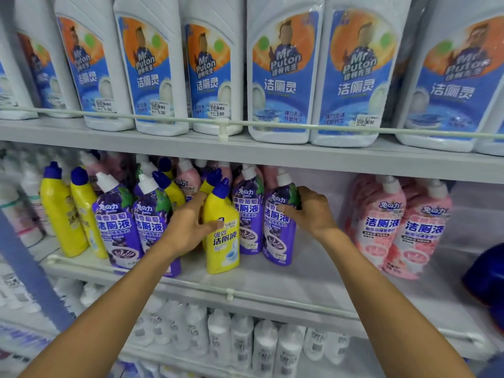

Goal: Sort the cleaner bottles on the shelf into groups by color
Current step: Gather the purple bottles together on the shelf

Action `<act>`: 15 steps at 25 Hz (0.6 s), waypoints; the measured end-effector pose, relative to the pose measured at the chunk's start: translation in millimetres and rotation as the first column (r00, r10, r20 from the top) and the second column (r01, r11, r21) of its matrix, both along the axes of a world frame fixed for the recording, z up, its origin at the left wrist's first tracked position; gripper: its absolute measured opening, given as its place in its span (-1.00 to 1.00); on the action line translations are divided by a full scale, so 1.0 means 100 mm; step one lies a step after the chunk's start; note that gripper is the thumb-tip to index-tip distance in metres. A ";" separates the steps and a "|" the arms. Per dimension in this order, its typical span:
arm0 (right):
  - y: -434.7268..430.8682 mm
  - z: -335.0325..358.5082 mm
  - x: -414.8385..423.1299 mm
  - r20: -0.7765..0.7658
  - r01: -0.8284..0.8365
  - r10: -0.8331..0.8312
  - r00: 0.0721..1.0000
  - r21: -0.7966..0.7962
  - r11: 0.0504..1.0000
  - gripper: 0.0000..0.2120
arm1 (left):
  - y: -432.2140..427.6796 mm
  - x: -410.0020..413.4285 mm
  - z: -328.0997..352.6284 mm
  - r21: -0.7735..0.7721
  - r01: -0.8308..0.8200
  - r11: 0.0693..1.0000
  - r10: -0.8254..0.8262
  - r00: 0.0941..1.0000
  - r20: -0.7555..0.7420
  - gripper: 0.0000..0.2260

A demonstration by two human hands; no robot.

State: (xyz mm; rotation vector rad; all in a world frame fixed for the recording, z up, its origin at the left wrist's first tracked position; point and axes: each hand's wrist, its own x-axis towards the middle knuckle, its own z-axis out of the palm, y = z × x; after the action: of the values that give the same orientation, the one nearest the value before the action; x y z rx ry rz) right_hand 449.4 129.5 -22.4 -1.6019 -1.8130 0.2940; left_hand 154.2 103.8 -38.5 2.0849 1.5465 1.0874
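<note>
While reaching to the middle shelf (pixel 313 271), grips the front yellow bottle (pixel 222 238) with the left hand (pixel 188 227), thumb across the label, fingers curled behind it and mostly hidden. Clasps the shoulder of the rightmost purple bottle (pixel 279 238) with the right hand (pixel 311 211), fingers wrapped round it, tips blurred. Holds both upright near the shelf's front, with a third purple bottle (pixel 249 214) just behind and between them. Leaves two yellow bottles (pixel 61 214) and two purple bottles (pixel 117 222) leaning at the left, with mixed caps crowded behind, half hidden. Has two pink bottles (pixel 379 222) standing well apart to the right. Cannot read the blurred white bottles (pixel 245 342) below, nor identify the dark blue shape (pixel 485 274) cut off at the right edge.
</note>
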 end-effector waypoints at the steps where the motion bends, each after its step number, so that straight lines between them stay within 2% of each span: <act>1: -0.06 0.01 0.05 0.015 -0.020 0.020 1.000 -0.014 1.000 -0.60 | -0.04 -0.01 0.00 0.011 -0.004 1.000 0.005 1.000 -0.024 -0.43; 5: -0.36 -0.06 0.18 -0.115 -0.137 0.132 0.985 -0.036 0.990 -0.59 | -0.28 0.00 0.00 0.024 -0.058 0.998 0.059 0.997 -0.054 -0.50; 10: -0.58 -0.21 0.01 -0.345 -0.260 0.245 0.906 0.003 0.966 -0.59 | -0.51 -0.08 -0.05 0.049 -0.250 0.967 0.252 0.967 -0.048 -0.57; 12: -0.64 -0.28 -0.11 -0.325 -0.282 0.273 0.906 0.018 0.959 -0.59 | -0.56 -0.12 -0.05 0.087 -0.338 0.937 0.345 0.934 -0.091 -0.59; 15: -0.64 -0.30 -0.36 -0.182 -0.234 0.249 0.951 0.099 0.967 -0.65 | -0.56 -0.20 -0.03 0.098 -0.431 0.897 0.441 0.887 -0.138 -0.61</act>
State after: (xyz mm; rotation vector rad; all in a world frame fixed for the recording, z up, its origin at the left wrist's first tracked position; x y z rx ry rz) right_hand 413.5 65.0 -52.5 -1.2531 -1.8453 0.4688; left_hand 134.0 48.2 -41.7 1.9493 2.1616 1.1474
